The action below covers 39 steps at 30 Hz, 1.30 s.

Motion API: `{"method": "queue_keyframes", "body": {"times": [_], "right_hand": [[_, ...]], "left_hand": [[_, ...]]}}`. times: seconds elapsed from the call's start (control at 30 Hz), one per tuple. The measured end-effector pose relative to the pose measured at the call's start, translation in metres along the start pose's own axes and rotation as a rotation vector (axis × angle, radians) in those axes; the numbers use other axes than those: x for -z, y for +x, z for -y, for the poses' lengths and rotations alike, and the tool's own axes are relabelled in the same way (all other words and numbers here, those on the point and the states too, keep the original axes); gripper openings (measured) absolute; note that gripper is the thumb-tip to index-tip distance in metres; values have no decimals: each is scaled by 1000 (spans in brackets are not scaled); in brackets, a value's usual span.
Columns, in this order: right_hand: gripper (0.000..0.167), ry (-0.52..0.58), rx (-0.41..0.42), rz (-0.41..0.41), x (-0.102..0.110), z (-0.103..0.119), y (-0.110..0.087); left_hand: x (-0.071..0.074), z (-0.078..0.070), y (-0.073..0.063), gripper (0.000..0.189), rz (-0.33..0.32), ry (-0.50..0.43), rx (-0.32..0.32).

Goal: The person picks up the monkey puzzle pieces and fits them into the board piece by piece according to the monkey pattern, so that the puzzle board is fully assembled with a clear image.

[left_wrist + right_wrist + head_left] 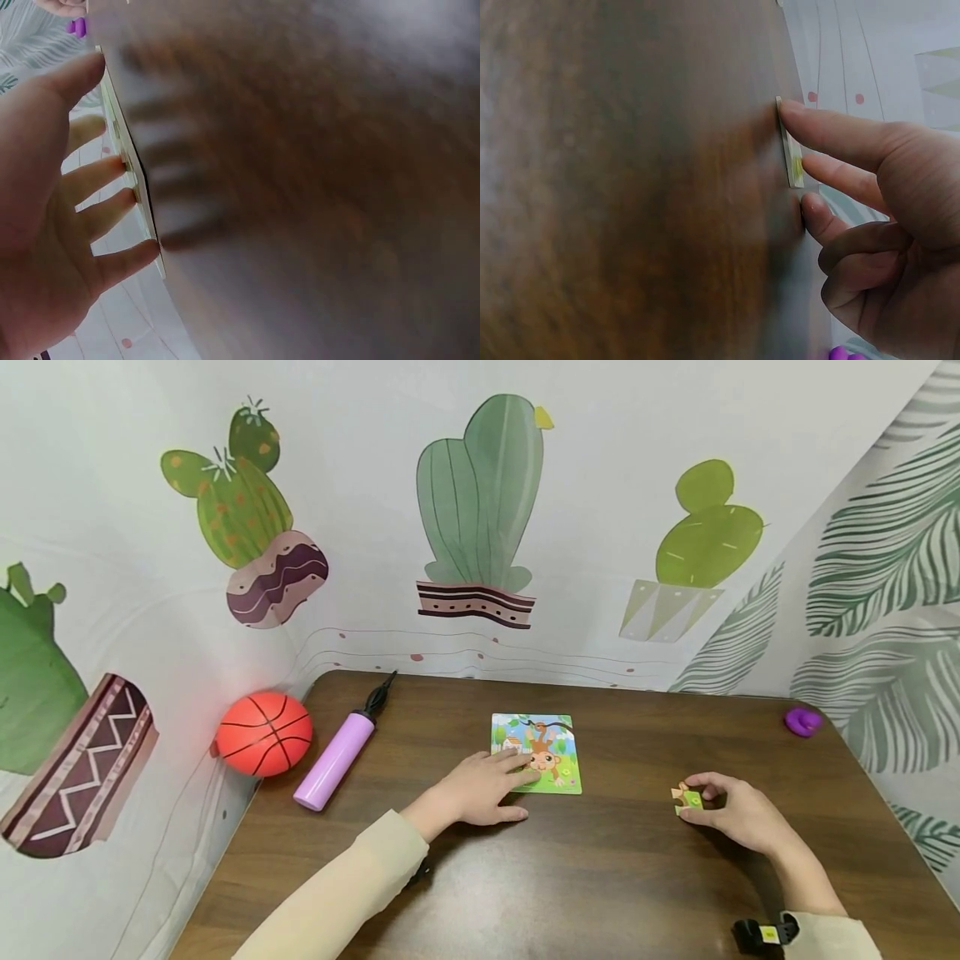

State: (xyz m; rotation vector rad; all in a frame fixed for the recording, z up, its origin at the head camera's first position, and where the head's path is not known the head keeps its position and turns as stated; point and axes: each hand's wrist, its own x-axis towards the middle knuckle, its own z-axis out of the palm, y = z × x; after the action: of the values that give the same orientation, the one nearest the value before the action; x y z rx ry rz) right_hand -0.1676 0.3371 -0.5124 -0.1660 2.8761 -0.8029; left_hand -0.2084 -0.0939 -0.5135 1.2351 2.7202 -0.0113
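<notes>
A square jigsaw puzzle [551, 735] with a monkey picture lies flat near the middle of the table. My left hand [483, 789] rests on its lower left part, fingers spread and fairly straight, covering that corner. In the left wrist view, the fingertips [142, 251] touch the puzzle's thin board from above. To the right, apart from the board, my right hand [738, 814] pinches a small green and orange puzzle piece [686, 797] between thumb and index finger, low over the table. The right wrist view has the piece [791, 150] edge-on, with the other fingers curled behind.
A lilac hand pump [335, 760] with a black nozzle lies on the table's left side, beside an orange-red toy basketball [264, 733] at the edge. A purple ring-shaped object [802, 722] sits at the far right corner. Behind the brown table [585, 877] hangs a cactus-print cloth [360, 527].
</notes>
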Motion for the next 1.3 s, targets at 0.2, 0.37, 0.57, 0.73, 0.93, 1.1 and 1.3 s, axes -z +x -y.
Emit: {"method": "queue_keyframes", "body": {"times": [0.2,0.37,0.57,0.73,0.93,1.1,1.3], "right_hand": [[58,5,13,16,1,1,1],[56,18,19,25,0,1,2],[61,13,40,24,0,-1,4],[62,11,55,28,1,-2,6],[59,8,58,31,2,-2,6],[58,7,56,34,1,-3,6],[53,20,62,45,0,-3,6]], "left_hand": [[-4,-3,-4,75,16,-4,-14],[-7,-5,-6,79,12,-19,-14],[-4,-6,-9,85,29,0,-1],[-2,-10,-9,88,56,31,26],[2,-14,-8,89,72,50,55],[0,-15,-8,89,80,38,67],[-4,-13,-7,89,72,25,66]]}}
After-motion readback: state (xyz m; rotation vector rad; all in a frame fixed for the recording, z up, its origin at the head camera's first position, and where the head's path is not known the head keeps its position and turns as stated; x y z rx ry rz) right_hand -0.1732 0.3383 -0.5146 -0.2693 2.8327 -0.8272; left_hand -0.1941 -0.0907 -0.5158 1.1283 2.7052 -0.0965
